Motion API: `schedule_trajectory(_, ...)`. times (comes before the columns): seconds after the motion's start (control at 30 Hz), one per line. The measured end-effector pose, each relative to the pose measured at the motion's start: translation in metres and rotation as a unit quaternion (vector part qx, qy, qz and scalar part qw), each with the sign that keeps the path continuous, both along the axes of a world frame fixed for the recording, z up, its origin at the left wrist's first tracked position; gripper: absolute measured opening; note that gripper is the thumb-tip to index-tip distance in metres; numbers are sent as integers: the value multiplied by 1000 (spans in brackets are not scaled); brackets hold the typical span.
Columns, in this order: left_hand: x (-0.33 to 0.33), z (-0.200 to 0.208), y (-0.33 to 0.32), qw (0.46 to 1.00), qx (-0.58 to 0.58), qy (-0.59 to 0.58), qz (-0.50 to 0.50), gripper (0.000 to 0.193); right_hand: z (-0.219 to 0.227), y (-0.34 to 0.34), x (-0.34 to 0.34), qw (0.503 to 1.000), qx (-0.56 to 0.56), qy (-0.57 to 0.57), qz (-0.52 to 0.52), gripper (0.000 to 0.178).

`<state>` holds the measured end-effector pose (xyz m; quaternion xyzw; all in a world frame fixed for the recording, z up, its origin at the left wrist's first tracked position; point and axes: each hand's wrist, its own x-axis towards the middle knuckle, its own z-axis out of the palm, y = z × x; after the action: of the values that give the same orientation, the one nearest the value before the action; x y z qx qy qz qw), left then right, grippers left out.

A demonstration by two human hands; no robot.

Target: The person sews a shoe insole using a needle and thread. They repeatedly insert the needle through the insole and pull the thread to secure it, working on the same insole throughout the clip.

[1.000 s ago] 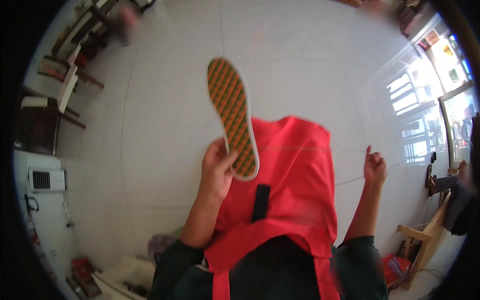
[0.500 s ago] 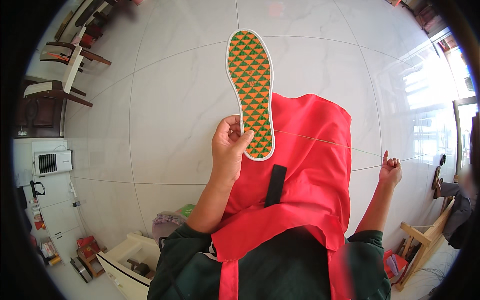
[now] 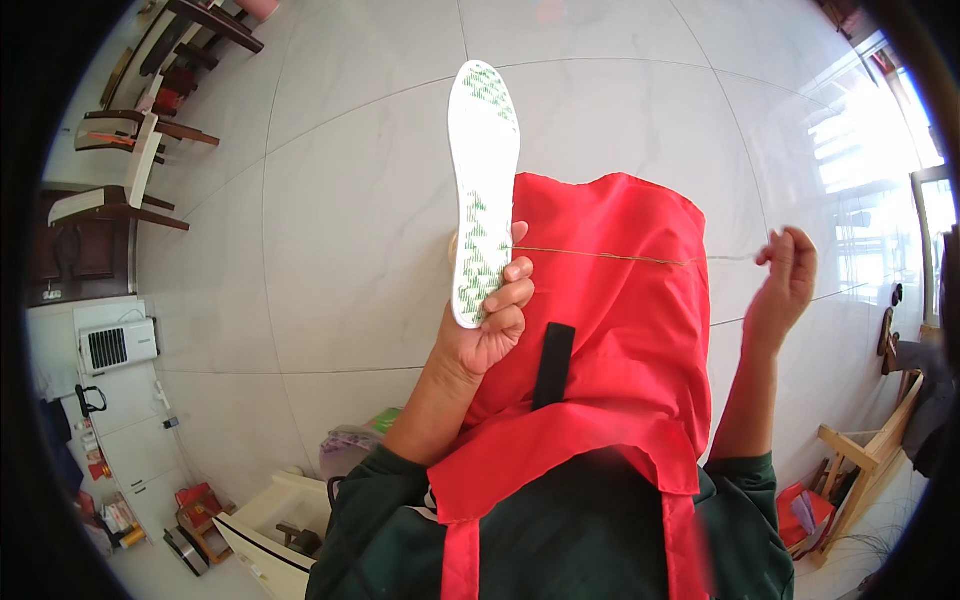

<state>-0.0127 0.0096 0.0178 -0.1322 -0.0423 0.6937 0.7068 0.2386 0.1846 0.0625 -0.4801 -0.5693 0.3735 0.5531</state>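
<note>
Upright in my left hand (image 3: 497,318) is a shoe insole (image 3: 485,150), its white face showing with green stitches at the toe and toward the heel. My fingers wrap its lower right edge; the thumb is mostly hidden behind it. From the insole's right edge a thin thread (image 3: 620,257) runs taut across the red apron (image 3: 630,320) to my right hand (image 3: 785,275). That hand is raised at the right, fingertips pinched at the thread's far end. Blur there hides whether a needle is between them.
A black strip (image 3: 553,365) lies on the apron. Chairs (image 3: 130,205) stand on the tiled floor at the far left, above a white appliance (image 3: 118,344). A cream open drawer or box (image 3: 275,515) is at the lower left, a wooden frame (image 3: 865,460) at the lower right.
My left hand has turned the insole over, from the orange and green patterned face to the white one. My right hand has risen, with the thread still stretched between.
</note>
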Motion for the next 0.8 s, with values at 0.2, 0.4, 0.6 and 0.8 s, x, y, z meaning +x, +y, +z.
schedule_trajectory(0.2,9,3,-2,994,66,-75,-34,45,22,-43,-77,932,243,-173,208,11)
schedule_trajectory(0.4,12,2,-3,992,80,-89,-44,47,12,-70,-111,908,259,-195,268,15)
schedule_trajectory(0.6,12,1,-4,990,90,-97,-48,47,8,-75,-119,904,259,-183,287,14)
schedule_trajectory(0.8,14,1,-5,991,87,-96,-45,47,6,-76,-121,901,270,-182,287,14)
